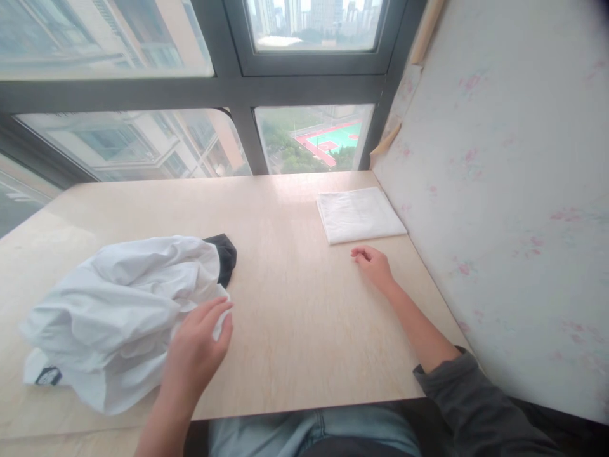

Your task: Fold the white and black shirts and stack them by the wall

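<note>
A crumpled heap of white cloth (128,298), perhaps a garment, lies on the left of the table. A black piece (227,257) sticks out at its right end, and a dark printed patch (49,376) shows at its lower left corner. My left hand (202,333) is at the heap's right edge, thumb and fingers apart, with some white fabric visible between them. Whether it presses on the cloth I cannot tell. Over on the right, my right hand (373,263) has its fingers loosely curled, with nothing seen in them. Just beyond it lies a flat, folded white cloth (359,216).
The pale table (285,304) reaches to a dark-framed window (238,95) at the back. A flowered wall (514,190) borders it on the right, close to the folded cloth. My lap in light blue jeans (309,435) is at the front edge.
</note>
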Demonstrator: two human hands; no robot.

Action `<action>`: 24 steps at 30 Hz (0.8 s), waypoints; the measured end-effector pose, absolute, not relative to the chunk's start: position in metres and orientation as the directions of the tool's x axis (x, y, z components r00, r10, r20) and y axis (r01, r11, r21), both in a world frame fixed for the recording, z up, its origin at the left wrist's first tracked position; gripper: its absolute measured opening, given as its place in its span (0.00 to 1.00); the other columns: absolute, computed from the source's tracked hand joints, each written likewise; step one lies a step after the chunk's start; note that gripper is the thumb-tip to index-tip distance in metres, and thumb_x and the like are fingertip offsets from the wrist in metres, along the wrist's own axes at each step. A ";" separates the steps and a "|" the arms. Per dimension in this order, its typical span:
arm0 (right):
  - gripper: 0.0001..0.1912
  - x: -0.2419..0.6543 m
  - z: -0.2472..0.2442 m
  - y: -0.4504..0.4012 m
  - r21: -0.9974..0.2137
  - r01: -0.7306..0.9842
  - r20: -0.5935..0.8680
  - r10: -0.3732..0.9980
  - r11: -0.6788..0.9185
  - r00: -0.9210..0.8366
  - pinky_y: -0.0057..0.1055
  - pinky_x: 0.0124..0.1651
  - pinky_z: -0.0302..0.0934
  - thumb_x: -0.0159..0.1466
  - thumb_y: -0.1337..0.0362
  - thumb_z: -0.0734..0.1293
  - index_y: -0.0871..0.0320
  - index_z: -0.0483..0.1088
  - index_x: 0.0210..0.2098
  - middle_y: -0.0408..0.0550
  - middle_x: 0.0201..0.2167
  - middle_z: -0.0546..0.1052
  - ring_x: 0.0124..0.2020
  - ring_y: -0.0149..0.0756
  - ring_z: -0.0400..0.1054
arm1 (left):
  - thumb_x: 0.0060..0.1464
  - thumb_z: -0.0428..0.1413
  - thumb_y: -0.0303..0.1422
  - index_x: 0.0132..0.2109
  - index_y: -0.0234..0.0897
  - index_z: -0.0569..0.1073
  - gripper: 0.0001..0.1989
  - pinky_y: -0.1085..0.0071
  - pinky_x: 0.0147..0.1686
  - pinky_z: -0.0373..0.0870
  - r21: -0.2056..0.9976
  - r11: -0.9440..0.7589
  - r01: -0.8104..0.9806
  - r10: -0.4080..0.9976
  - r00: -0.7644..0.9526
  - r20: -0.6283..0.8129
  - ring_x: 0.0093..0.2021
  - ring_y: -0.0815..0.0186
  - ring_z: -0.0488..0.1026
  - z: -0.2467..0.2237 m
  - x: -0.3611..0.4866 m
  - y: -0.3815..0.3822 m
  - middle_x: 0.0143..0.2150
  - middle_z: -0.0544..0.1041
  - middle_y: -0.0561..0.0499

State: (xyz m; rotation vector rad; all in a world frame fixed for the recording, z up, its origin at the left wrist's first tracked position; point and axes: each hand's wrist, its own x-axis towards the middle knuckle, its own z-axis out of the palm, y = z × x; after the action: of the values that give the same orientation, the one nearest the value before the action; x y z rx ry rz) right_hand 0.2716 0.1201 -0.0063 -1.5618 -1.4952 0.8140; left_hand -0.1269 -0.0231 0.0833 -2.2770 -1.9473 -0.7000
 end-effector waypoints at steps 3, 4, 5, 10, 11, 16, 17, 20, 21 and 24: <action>0.16 0.282 -0.004 0.139 -0.815 0.576 0.145 0.984 0.061 0.101 0.32 0.39 0.68 0.61 0.64 0.58 0.59 0.76 0.41 0.50 0.38 0.81 0.34 0.36 0.76 | 0.62 0.50 0.38 0.46 0.42 0.75 0.11 0.65 0.45 0.71 0.412 -0.248 0.877 0.959 0.163 0.230 0.46 0.59 0.77 0.066 -0.093 -0.009 0.47 0.80 0.49; 0.17 0.286 -0.002 0.149 -0.760 0.645 0.193 0.976 0.084 0.101 0.33 0.42 0.68 0.62 0.65 0.57 0.60 0.76 0.41 0.51 0.39 0.81 0.36 0.37 0.76 | 0.63 0.49 0.38 0.45 0.42 0.75 0.11 0.67 0.43 0.70 0.461 -0.240 0.854 0.969 0.181 0.170 0.44 0.61 0.77 0.060 -0.081 -0.003 0.45 0.80 0.50; 0.18 0.290 0.000 0.159 -0.699 0.708 0.238 0.967 0.104 0.093 0.34 0.45 0.68 0.62 0.67 0.56 0.60 0.76 0.42 0.52 0.41 0.81 0.40 0.38 0.76 | 0.63 0.48 0.38 0.43 0.42 0.75 0.12 0.68 0.41 0.70 0.506 -0.225 0.833 0.974 0.196 0.111 0.42 0.62 0.77 0.055 -0.070 0.002 0.43 0.81 0.50; 0.25 0.308 0.011 0.220 -0.526 0.826 0.268 0.961 0.205 -0.067 0.39 0.63 0.58 0.58 0.75 0.58 0.60 0.74 0.51 0.52 0.54 0.76 0.58 0.40 0.67 | 0.65 0.46 0.40 0.36 0.40 0.74 0.16 0.69 0.33 0.63 0.540 -0.067 0.839 0.998 0.068 0.018 0.34 0.63 0.74 0.031 -0.036 0.020 0.34 0.79 0.51; 0.28 0.310 0.013 0.231 -0.497 0.838 0.247 0.962 0.225 -0.112 0.38 0.64 0.57 0.56 0.77 0.58 0.59 0.73 0.53 0.51 0.57 0.75 0.60 0.40 0.65 | 0.65 0.46 0.40 0.37 0.40 0.74 0.16 0.69 0.33 0.63 0.535 -0.056 0.843 0.998 0.046 0.033 0.34 0.63 0.74 0.027 -0.034 0.021 0.34 0.79 0.51; 0.30 0.310 0.011 0.264 -0.349 0.905 0.136 0.969 0.242 -0.207 0.38 0.61 0.58 0.56 0.80 0.60 0.58 0.71 0.56 0.54 0.59 0.72 0.60 0.43 0.65 | 0.65 0.46 0.40 0.38 0.39 0.74 0.15 0.70 0.35 0.63 0.588 -0.077 0.805 0.996 0.043 0.073 0.33 0.65 0.73 0.018 -0.038 0.018 0.34 0.78 0.52; 0.29 0.309 0.009 0.265 -0.319 0.920 0.127 0.972 0.230 -0.199 0.38 0.59 0.59 0.57 0.80 0.60 0.58 0.71 0.56 0.55 0.59 0.73 0.59 0.44 0.66 | 0.65 0.47 0.40 0.38 0.39 0.74 0.15 0.70 0.35 0.63 0.596 -0.074 0.799 0.997 0.037 0.075 0.33 0.65 0.73 0.017 -0.039 0.018 0.34 0.78 0.52; 0.27 0.305 0.002 0.260 -0.232 0.956 0.124 0.980 0.179 -0.154 0.37 0.54 0.61 0.61 0.78 0.59 0.57 0.71 0.57 0.58 0.55 0.75 0.55 0.45 0.69 | 0.65 0.47 0.39 0.37 0.40 0.74 0.14 0.70 0.34 0.63 0.603 -0.071 0.794 0.996 0.027 0.082 0.32 0.65 0.73 0.017 -0.040 0.018 0.33 0.79 0.52; 0.26 0.304 0.000 0.257 -0.207 0.965 0.127 0.982 0.163 -0.139 0.37 0.52 0.62 0.62 0.77 0.59 0.57 0.71 0.56 0.58 0.53 0.76 0.53 0.46 0.70 | 0.65 0.47 0.39 0.37 0.40 0.74 0.14 0.70 0.34 0.63 0.606 -0.072 0.792 0.996 0.027 0.084 0.32 0.65 0.73 0.017 -0.040 0.019 0.33 0.79 0.52; 0.21 0.302 -0.004 0.247 -0.148 0.981 0.146 0.984 0.125 -0.104 0.35 0.48 0.62 0.66 0.73 0.58 0.58 0.73 0.54 0.59 0.48 0.78 0.48 0.45 0.72 | 0.64 0.47 0.39 0.38 0.40 0.75 0.14 0.70 0.34 0.63 0.617 -0.069 0.784 0.996 0.023 0.082 0.33 0.64 0.73 0.017 -0.039 0.020 0.34 0.79 0.51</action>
State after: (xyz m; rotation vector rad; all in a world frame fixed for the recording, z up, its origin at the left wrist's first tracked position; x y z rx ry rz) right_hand 0.3018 0.2472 -0.0040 -1.9499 -2.1907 0.0194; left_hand -0.0391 0.0196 0.0173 -2.4900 -2.3651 -0.9341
